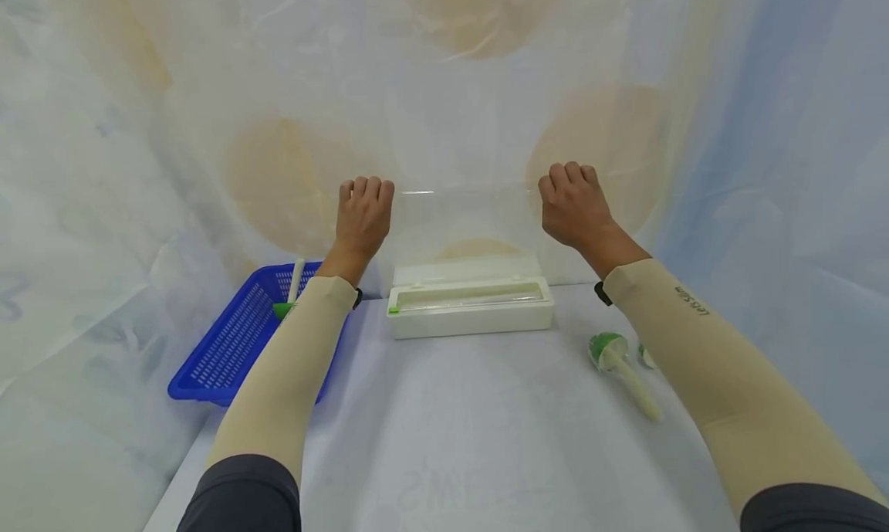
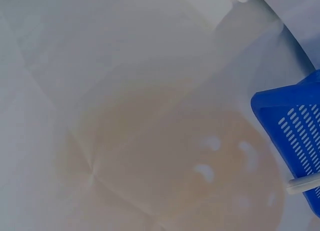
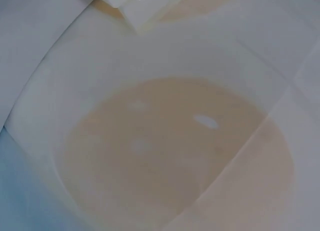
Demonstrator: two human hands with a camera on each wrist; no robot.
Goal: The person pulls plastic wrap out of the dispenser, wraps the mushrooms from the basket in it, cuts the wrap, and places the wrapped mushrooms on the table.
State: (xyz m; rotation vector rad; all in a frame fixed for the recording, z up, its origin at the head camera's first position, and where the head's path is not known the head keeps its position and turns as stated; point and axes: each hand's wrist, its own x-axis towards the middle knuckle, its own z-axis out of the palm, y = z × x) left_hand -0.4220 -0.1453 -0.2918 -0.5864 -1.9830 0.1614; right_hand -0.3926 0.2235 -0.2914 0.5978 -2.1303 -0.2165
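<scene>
A thin sheet of clear plastic wrap is stretched upright between both raised hands, its top edge catching the light. My left hand pinches one upper corner with curled fingers, and my right hand grips the other. Below stands a white wrap dispenser box with its lid raised at the back and a green piece at the slot's left end. A shiny roll of wrap shows through its long opening. Neither wrist view shows the hands; the dispenser's corner appears at the top of the right one.
A blue perforated basket stands at the left, holding a green-and-white handled utensil. On the table's right lies a film-covered utensil with a green head and pale handle, another partly behind the right sleeve. Patterned plastic sheeting hangs behind.
</scene>
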